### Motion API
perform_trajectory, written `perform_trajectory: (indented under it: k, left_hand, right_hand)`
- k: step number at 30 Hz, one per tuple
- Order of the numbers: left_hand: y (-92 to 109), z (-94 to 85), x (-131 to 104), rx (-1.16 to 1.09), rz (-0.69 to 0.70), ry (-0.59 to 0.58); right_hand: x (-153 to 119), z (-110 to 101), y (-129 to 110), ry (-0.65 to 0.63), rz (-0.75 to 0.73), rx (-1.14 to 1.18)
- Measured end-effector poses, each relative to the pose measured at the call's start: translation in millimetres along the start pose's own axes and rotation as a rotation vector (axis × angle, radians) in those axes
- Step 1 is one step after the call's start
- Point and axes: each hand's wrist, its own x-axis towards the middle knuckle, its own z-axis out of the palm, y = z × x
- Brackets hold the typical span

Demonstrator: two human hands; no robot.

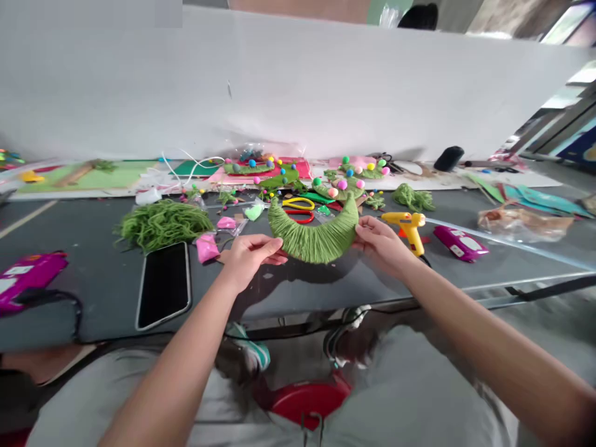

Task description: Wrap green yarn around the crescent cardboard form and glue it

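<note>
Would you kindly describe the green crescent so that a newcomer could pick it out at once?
Find the grey table, then the left hand and right hand above its near part. Between them they hold the green crescent. Unlike the loose pile of green yarn further left, its strands are wound closely into one curved shape with two narrowing tips.

left forearm (186, 351), bare, enters at seven o'clock, slants up toward one o'clock. left hand (251, 256) near eight o'clock from center; thumb and index pinched, tips toward three o'clock, other fingers curled below. right forearm (475, 332), bare, enters at four o'clock, runs toward ten o'clock. right hand (379, 243) near three o'clock from center, thumb and fingers closed in pinch. hands apart, roughly level.
</note>
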Motion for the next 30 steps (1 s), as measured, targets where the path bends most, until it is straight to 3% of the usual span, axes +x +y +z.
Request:
perform_trajectory:
  k: [5, 8, 21, 27, 30]
  left_hand:
    - [1.2, -15.2, 17.2, 0.013, -0.032, 0.024]
    - [1.9, -17.5, 17.2, 0.062, -0.071, 0.074]
    - [15.7, -8.5, 16.0, 0.105, -0.119, 0.093]
    - [28.7, 9.8, 11.0, 0.198, -0.189, 0.235]
    - [28.9, 10.0, 9.9, 0.229, -0.191, 0.219]
  right_hand:
    - [23.9, 0.5, 9.0, -0.017, -0.006, -0.007]
    - [21.0, -1.0, 18.0, -0.006, 0.118, -0.02]
    - [18.2, -11.9, 25.9, 0.046, 0.205, -0.115]
    - [19.3, -10.1, 25.6, 0.056, 0.145, -0.103]
    - [18.7, -11.0, 24.8, 0.071, 0.158, -0.097]
